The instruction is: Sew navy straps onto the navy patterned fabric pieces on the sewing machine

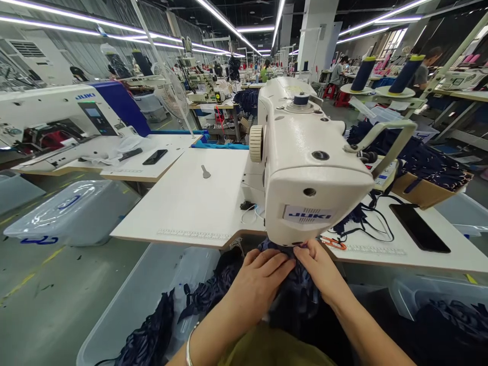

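A cream JUKI sewing machine (312,152) stands in front of me, its head hiding the needle area. Just under that head is a dark navy fabric piece (301,290), gathered and draping down toward my lap. My left hand (263,277) lies over its left part, fingers together and pressed on the cloth; the thumb is hidden. On the other side my right hand (316,264) pinches the cloth between thumb and fingers, close to the machine. Orange-handled thread snips (333,243) lie on the table right beside the right hand.
A black phone (419,227) and navy straps (371,218) lie on the right. The white table (190,198) holds a small metal piece (206,172). A plastic bin (114,310) with navy pieces (148,330) sits lower left. A cardboard box (430,192) of navy cloth stands right.
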The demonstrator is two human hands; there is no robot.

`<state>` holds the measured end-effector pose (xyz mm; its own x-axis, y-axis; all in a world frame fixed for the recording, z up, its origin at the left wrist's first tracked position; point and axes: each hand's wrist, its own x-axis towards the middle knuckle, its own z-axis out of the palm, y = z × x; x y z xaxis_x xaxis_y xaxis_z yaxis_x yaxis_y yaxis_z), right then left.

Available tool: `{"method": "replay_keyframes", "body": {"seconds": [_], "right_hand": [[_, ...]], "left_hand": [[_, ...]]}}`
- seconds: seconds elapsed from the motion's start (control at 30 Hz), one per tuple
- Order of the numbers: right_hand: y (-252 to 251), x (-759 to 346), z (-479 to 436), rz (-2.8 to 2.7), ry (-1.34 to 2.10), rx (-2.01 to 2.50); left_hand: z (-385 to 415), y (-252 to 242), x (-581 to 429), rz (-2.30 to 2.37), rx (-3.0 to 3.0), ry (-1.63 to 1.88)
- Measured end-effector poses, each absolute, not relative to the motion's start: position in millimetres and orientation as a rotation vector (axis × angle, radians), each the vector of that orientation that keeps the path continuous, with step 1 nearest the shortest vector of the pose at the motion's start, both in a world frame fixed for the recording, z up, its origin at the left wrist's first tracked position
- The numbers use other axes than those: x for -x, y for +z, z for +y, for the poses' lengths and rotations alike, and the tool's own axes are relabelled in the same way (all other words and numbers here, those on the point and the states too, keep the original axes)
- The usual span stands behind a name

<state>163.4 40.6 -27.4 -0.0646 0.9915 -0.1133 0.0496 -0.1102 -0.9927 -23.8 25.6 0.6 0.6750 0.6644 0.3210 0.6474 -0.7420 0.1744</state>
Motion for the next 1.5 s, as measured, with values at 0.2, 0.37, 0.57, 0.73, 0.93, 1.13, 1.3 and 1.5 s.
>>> {"method": "replay_keyframes", "body": {"seconds": [0.2,0.37,0.57,0.73,0.93,1.13,1.3,1.5], "right_hand": [[-25.7,-172.3,53.8,-1.445,1.223,1.332],[-22.6,-176.9,65.6,-1.74,0.892,1.536],[-21.8,-178.1,73.7,-1.818,0.786,1.577],[-21.0,-179.1,76.0,-1.883,0.731,1.553],[-21.8,-180.3,77.4,-1.934,0.672,1.544],[-21.2,-180.5,76.8,-1.943,0.662,1.551],[-19.5,-179.7,75.5,-1.93,0.673,1.56],[-22.7,-177.8,75.7,-1.923,0.696,1.528]], "left_hand": [[19.3,-4.4,14.6,1.349,-2.819,0.641],[16.1,-8.8,9.0,1.525,-2.83,0.658],[15.9,-6.1,1.9,1.619,-2.869,0.647],[16.3,-5.9,-1.3,1.652,-2.879,0.627],[16.7,-5.9,-2.1,1.648,-2.882,0.644],[15.0,-7.0,-2.5,1.673,-2.897,0.626],[14.1,-8.6,-2.3,1.667,-2.899,0.603],[14.2,-11.8,-1.1,1.664,-2.878,0.592]]}}
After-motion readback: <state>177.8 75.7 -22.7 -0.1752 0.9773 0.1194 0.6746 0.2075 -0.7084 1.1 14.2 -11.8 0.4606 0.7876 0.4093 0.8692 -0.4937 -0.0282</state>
